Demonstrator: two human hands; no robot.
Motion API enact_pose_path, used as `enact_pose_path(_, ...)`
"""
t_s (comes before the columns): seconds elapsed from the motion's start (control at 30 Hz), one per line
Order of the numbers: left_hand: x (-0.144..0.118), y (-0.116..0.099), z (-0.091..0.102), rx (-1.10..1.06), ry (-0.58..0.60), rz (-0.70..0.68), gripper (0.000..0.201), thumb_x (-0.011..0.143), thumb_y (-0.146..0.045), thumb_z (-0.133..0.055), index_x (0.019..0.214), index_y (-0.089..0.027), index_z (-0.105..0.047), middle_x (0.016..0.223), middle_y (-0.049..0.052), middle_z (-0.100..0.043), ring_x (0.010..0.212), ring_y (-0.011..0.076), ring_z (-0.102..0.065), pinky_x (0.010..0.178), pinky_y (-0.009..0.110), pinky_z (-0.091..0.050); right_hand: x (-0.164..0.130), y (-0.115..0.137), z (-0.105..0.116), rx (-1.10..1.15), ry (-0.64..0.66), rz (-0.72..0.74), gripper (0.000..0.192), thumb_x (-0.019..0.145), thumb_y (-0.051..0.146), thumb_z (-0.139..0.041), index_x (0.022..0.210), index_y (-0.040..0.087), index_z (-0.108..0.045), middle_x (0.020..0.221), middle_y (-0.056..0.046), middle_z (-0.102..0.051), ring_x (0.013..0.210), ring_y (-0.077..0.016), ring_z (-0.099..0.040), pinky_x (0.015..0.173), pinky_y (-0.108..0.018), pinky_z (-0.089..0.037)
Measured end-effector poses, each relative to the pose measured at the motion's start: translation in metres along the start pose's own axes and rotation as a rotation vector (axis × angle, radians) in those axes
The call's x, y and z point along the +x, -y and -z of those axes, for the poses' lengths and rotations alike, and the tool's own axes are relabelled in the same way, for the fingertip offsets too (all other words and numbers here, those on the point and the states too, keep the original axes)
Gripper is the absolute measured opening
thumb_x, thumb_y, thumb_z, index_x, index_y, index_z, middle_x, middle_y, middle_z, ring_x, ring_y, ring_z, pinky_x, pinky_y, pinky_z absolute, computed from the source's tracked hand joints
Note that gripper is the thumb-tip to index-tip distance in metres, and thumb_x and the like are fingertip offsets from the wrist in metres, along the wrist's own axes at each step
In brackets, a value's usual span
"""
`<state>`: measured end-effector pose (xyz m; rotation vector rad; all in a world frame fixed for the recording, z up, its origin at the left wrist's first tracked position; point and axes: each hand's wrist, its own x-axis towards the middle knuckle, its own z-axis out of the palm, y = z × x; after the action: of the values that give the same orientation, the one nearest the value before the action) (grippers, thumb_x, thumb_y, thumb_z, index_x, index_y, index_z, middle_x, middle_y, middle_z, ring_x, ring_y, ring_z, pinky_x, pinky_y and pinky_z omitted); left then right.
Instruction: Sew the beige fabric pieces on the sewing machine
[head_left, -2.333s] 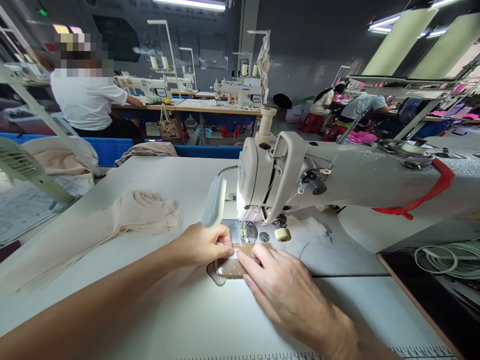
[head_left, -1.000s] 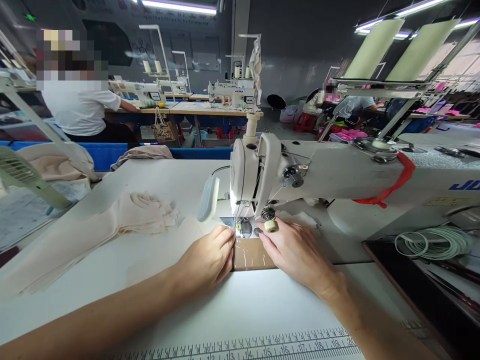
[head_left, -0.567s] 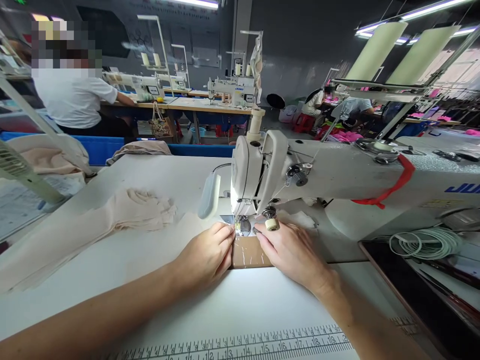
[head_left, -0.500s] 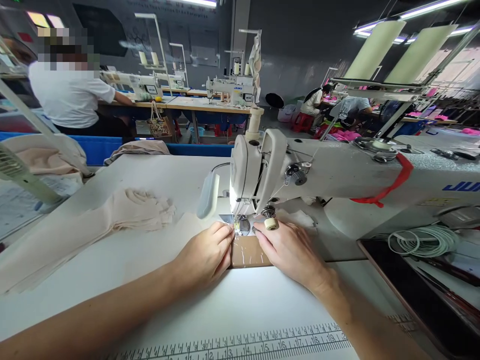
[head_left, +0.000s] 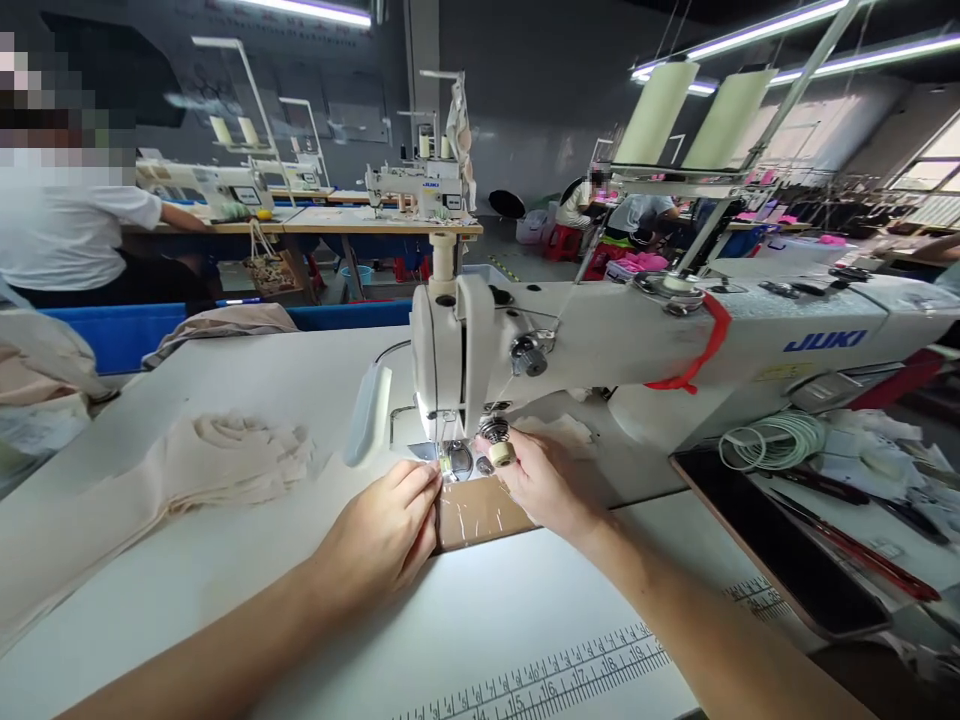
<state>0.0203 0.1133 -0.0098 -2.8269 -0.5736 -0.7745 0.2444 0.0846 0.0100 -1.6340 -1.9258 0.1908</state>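
Both hands press flat on a tan patch [head_left: 480, 510] under the sewing machine's [head_left: 600, 350] needle, left hand [head_left: 382, 535] on its left edge, right hand [head_left: 544, 485] on its right, neither clenched.

I see a white table [head_left: 225, 560] carrying the Juki sewing machine [head_left: 600, 345]; beige fabric [head_left: 187, 470] lies left; a printed ruler [head_left: 555, 675] marks its near edge; coiled cord [head_left: 772, 440] rests right.

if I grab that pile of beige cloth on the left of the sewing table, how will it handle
The beige cloth lies bunched in soft folds, so it would probably flop and drape. It looks thin, so likely light. On the smooth white table it should slide easily.
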Motion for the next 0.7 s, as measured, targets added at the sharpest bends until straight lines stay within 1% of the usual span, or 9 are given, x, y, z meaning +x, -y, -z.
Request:
enact_pose_path(0.1,0.0,0.003,-0.001,0.007,0.001,0.002,0.036,0.098,-0.013,-0.038,0.112,-0.003,-0.069,0.106,0.017,-0.07,0.094,0.0267,-0.065,0.082,0.038,-0.062,-0.004,0.002,0.003,-0.011,-0.021,0.016,0.033,0.103,0.033,-0.044,0.076,0.021,-0.058,0.068,-0.002,-0.066,0.06,-0.0141,-0.054,0.057,-0.025,-0.034)
enact_pose_path(0.17,0.001,0.005,0.001,0.003,0.011,-0.005,0.035,0.097,-0.012,-0.038,0.113,-0.004,-0.068,0.107,0.016,-0.071,0.095,0.0262,-0.066,0.082,0.038,-0.062,-0.005,0.003,0.002,-0.024,-0.018,0.026,0.032,0.104,0.033,-0.045,0.079,0.021,-0.061,0.072,-0.003,-0.069,0.062,-0.014,-0.056,0.058,-0.025,-0.034)
enact_pose_path(0.37,0.004,0.01,0.002,0.012,0.032,0.0,0.032,0.097,-0.011,-0.039,0.11,-0.007,-0.067,0.107,0.014,-0.071,0.094,0.0248,-0.066,0.082,0.036,-0.062,-0.001,0.0,-0.008,-0.106,-0.016,-0.006,0.032,0.105,0.029,-0.047,0.08,0.02,-0.065,0.077,-0.005,-0.074,0.064,-0.0145,-0.061,0.06,-0.026,-0.033)
enact_pose_path(0.5,0.004,0.008,0.0,0.021,0.039,0.01,0.031,0.099,-0.013,-0.037,0.112,-0.007,-0.065,0.108,0.014,-0.07,0.093,0.0249,-0.065,0.08,0.038,-0.061,-0.002,-0.001,-0.005,-0.138,-0.024,0.0,0.034,0.103,0.031,-0.05,0.073,0.02,-0.062,0.067,-0.003,-0.069,0.059,-0.0132,-0.056,0.057,-0.025,-0.03)
enact_pose_path(0.6,0.004,0.008,0.001,0.035,0.021,0.042,0.031,0.101,-0.014,-0.037,0.119,-0.009,-0.061,0.113,0.014,-0.069,0.099,0.026,-0.064,0.08,0.038,-0.059,-0.005,0.001,-0.001,-0.155,-0.034,0.003,0.035,0.101,0.029,-0.051,0.067,0.02,-0.056,0.061,-0.001,-0.063,0.055,-0.0129,-0.05,0.054,-0.026,-0.027)
enact_pose_path(0.67,0.003,0.011,0.004,0.065,0.049,0.12,0.029,0.101,-0.019,-0.037,0.116,-0.011,-0.061,0.108,0.013,-0.068,0.095,0.0261,-0.063,0.072,0.037,-0.057,-0.008,0.004,0.001,-0.158,-0.022,0.022,0.035,0.098,0.026,-0.05,0.064,0.021,-0.054,0.058,0.0,-0.058,0.053,-0.0125,-0.044,0.053,-0.027,-0.025)
enact_pose_path(0.7,0.003,0.013,0.006,0.086,0.08,0.171,0.028,0.101,-0.021,-0.037,0.109,-0.013,-0.062,0.102,0.011,-0.067,0.088,0.0253,-0.062,0.065,0.036,-0.054,-0.009,0.006,0.001,-0.163,-0.011,0.034,0.035,0.097,0.024,-0.05,0.063,0.021,-0.054,0.055,0.001,-0.055,0.051,-0.0123,-0.041,0.052,-0.028,-0.023)
